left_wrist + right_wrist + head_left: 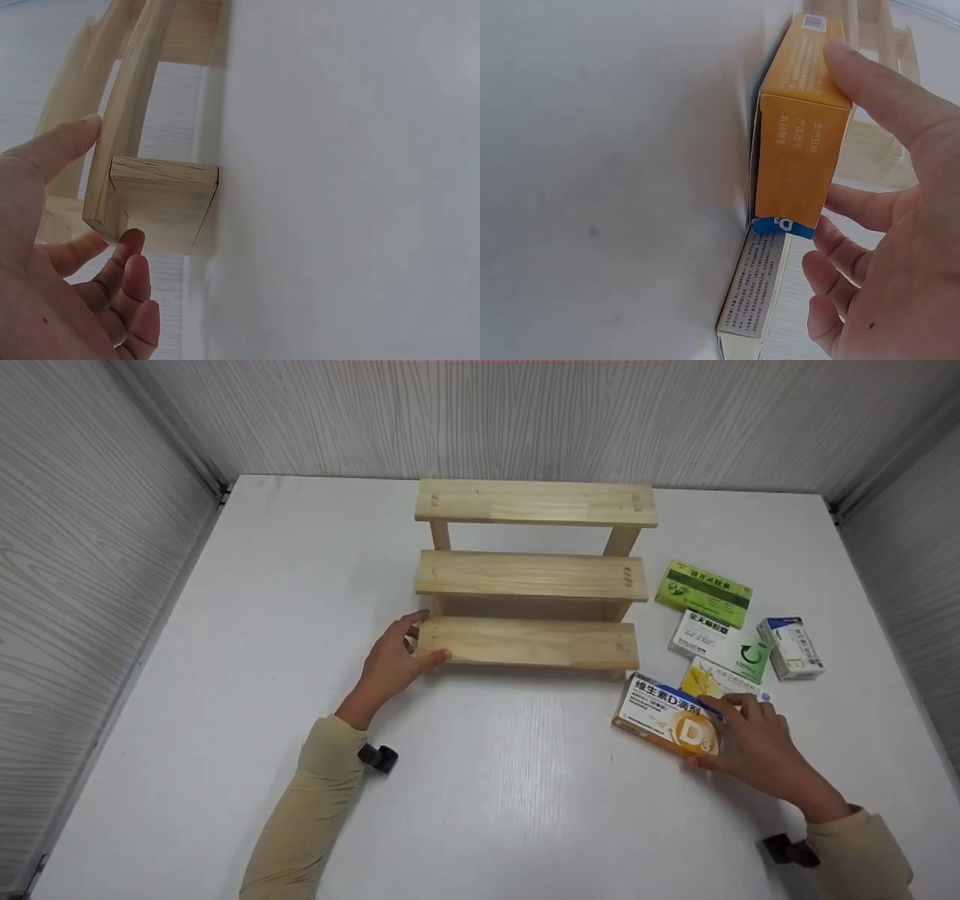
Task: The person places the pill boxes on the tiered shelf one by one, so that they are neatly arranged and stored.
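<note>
A three-tier wooden step stand (529,574) stands on the table. At the left end of its lowest board, my left hand (391,658) pinches the wood, thumb at the front edge and index finger at the back; the left wrist view shows the board (124,112) between them. My right hand (761,742) grips an orange, white and blue vitamin D drops box (667,716) by its right end. In the right wrist view the thumb lies along one orange side of this box (799,150), with fingers on the opposite side.
Right of the stand lie a green medicine box (705,591), a white-and-green box (718,645), a yellow box (712,679) partly hidden by the right hand, and a small white-and-blue box (791,649). Grey wood-grain panels (525,420) enclose the white table (495,780).
</note>
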{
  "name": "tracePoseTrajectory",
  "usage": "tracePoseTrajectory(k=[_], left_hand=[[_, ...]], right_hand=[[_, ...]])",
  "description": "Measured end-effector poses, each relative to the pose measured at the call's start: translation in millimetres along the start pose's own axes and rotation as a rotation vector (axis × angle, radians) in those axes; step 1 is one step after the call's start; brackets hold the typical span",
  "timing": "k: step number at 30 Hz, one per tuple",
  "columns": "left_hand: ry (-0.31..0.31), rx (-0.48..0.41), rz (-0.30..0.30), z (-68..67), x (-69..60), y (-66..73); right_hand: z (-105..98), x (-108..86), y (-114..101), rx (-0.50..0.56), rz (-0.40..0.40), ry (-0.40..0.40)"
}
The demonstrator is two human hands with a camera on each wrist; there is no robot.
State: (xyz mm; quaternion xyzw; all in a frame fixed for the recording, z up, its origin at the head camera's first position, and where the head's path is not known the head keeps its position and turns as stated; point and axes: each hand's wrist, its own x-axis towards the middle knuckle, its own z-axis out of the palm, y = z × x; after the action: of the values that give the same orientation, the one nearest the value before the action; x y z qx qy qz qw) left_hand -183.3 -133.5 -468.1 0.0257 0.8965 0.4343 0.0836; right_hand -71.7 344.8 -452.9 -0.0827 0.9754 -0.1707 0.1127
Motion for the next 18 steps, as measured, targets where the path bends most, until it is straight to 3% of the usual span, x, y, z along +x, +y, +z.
tracePoseTrajectory(k=[5,11,18], left_hand=[[-0.006,-0.008,-0.001,0.1,-0.3,-0.2],[-0.019,-0.059,-0.023,0.1,0.0,-2.5],[-0.02,-0.097,-0.029,0.1,1.8,-3.8]], right_hand=[[-3.6,0.8,-0.4,0.029,0.013,-0.02],[-22.8,-3.8,0.3,0.191,-0.025,-0.013],[-41.3,-5.9,3.2,0.285,-0.061,0.052]])
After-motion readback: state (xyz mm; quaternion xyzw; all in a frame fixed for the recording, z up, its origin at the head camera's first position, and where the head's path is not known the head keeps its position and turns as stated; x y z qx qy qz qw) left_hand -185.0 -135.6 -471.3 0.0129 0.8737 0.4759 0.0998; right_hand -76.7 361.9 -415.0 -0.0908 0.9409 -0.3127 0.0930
